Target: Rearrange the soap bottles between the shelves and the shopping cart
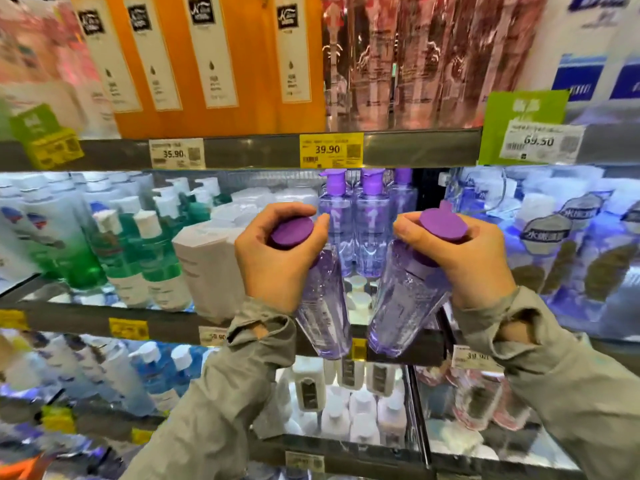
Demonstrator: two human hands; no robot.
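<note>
Here, left hand [273, 268] curled round one purple-capped bottle [323, 313], right hand [467, 268] clamped on second bottle [401, 306], shelf edge [427, 342] at six o'clock.

Both hands raised forward, side by side. Left hand [277, 261] grips left purple-capped clear plastic bottle [322, 306] by the neck; right hand [460, 261] grips right purple-capped clear plastic bottle [401, 306] likewise.
</note>
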